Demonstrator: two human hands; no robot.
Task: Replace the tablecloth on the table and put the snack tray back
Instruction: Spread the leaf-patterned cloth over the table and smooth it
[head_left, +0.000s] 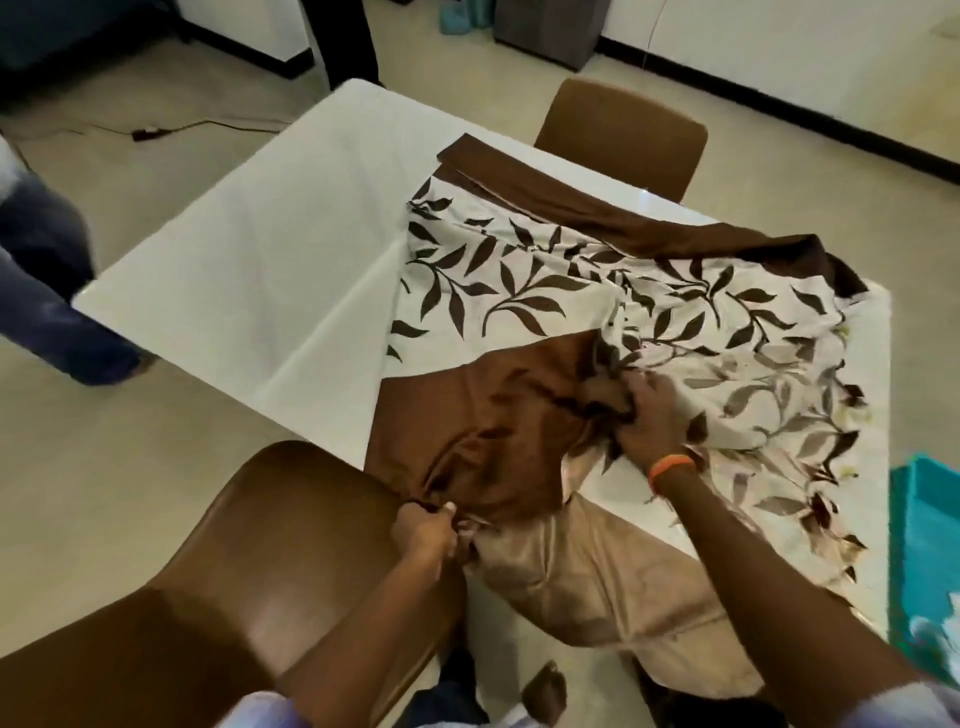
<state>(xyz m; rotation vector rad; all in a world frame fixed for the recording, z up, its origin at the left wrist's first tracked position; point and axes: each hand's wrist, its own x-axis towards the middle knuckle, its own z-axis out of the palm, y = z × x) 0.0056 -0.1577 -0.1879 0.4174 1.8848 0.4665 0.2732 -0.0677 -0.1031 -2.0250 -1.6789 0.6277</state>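
Fingers of the left hand (426, 527) pinch the brown edge of the tablecloth (597, 291) by the near chair (218, 571); the right hand (649, 415) grips a bunched fold mid-table. Cloth lies half-spread on the white table (249, 260). Spreading step, I'd say; next, pull it flat. A teal tray (927, 545) waits at the right.

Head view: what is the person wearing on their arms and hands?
Both forearms are bare. The right wrist carries an orange band, just behind the right hand. The left hand shows no band, ring or glove. Pale sleeve cuffs show at the bottom edge of the picture, pushed up near the elbows.
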